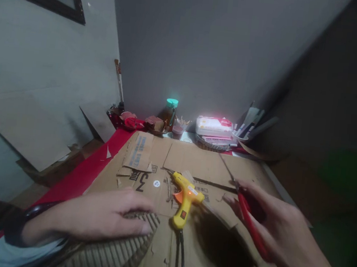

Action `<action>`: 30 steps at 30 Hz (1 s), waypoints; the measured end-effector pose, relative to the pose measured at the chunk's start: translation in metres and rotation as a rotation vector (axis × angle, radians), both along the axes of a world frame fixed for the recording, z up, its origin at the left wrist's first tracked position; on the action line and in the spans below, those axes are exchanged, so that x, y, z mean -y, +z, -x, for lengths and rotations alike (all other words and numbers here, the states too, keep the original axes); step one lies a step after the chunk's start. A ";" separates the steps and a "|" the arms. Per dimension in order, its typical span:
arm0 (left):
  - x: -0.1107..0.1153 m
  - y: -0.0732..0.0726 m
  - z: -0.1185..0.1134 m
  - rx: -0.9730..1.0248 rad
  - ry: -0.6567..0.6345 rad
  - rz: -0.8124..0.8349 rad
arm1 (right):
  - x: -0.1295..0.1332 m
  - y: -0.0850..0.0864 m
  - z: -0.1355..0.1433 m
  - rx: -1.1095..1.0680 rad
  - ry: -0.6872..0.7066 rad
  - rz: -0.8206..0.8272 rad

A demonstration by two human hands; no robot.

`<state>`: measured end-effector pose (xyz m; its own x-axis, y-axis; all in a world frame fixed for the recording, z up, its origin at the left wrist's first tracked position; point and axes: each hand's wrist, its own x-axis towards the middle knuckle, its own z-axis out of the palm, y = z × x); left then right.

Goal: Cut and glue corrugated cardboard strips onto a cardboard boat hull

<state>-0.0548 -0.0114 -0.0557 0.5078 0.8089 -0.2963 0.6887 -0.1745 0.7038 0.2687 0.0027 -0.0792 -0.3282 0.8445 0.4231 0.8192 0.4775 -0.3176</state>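
Observation:
My left hand (106, 213) grips a piece of corrugated cardboard (111, 252) by its far edge, with the thumb lying across the ridges. My right hand (276, 222) is closed around red-handled scissors (248, 221), whose thin dark blades point forward and left; blur hides some of their shape. Between my hands a yellow glue gun (186, 198) with an orange trigger lies on the cardboard sheet (162, 225). Its small light glows, its nozzle points away to the left, and its black cord (180, 252) runs toward me.
Along the back stand a bottle with a turquoise lid (170, 113), a small cup of sticks (179, 129), a tissue pack (214, 126) and a holder of pens (244, 134). A loose cardboard piece (140, 150) lies at the left. Red cloth (71, 181) covers the table's left edge.

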 end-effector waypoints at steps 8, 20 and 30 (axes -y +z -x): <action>-0.054 -0.026 0.047 0.437 0.381 0.015 | -0.030 -0.043 -0.012 0.453 -0.294 0.095; -0.075 -0.045 0.061 0.881 0.601 0.088 | 0.003 0.007 0.077 0.498 0.189 -0.009; -0.104 -0.060 0.100 1.075 1.055 -0.028 | -0.021 -0.062 0.180 0.623 0.189 -0.008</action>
<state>-0.1549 0.0924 -0.1152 -0.3353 0.9299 -0.1508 -0.3242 0.0364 0.9453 0.0890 0.0238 -0.1408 -0.6568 0.7458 0.1113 0.7503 0.6319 0.1943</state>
